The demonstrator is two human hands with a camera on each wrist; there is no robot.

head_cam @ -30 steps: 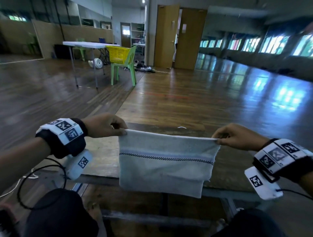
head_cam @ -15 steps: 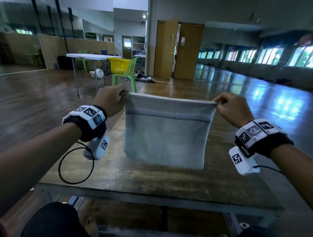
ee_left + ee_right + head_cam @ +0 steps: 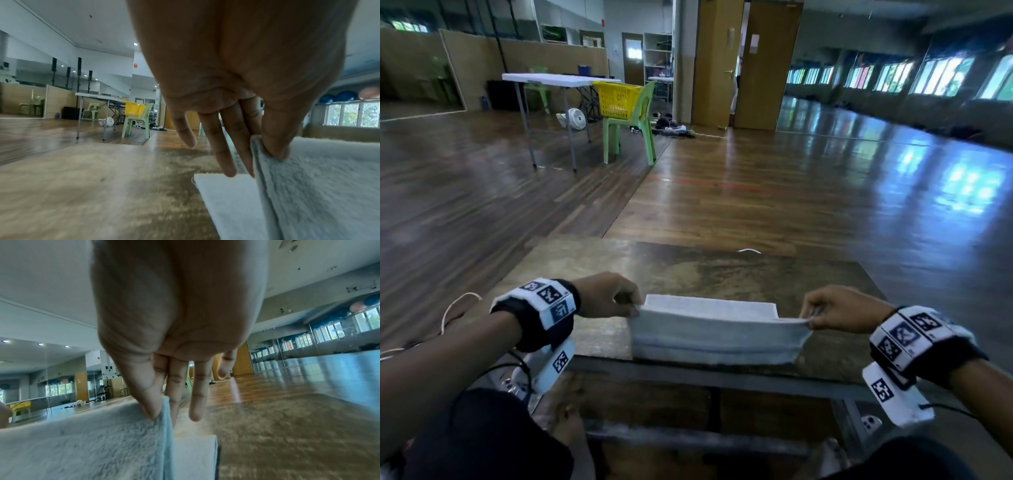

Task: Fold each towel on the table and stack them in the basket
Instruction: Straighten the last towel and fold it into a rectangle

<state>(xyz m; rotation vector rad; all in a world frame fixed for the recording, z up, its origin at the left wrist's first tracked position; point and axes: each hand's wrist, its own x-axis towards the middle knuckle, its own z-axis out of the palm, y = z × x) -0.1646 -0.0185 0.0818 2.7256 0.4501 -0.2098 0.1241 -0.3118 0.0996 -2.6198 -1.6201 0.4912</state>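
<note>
A pale grey towel (image 3: 714,337) lies partly folded on the near edge of the worn wooden table (image 3: 722,274), its far part flat on the top. My left hand (image 3: 631,306) pinches the towel's upper left corner (image 3: 265,149) between thumb and fingers. At the other end my right hand (image 3: 810,320) pinches the upper right corner (image 3: 162,408) the same way. The held edge hangs a little above the layer on the table. A yellow basket (image 3: 616,99) stands on a green chair (image 3: 630,133) far across the room.
A white folding table (image 3: 551,80) stands behind the chair, with a small fan (image 3: 575,118) on the floor beside it. Open wooden floor lies beyond my table. Cables trail from both wrists. My knees are under the table's metal front rail (image 3: 688,371).
Both hands raised the towel high, hanging free, then brought it down towards me. Its lower part now lies on the table and the held edge is low over it.
</note>
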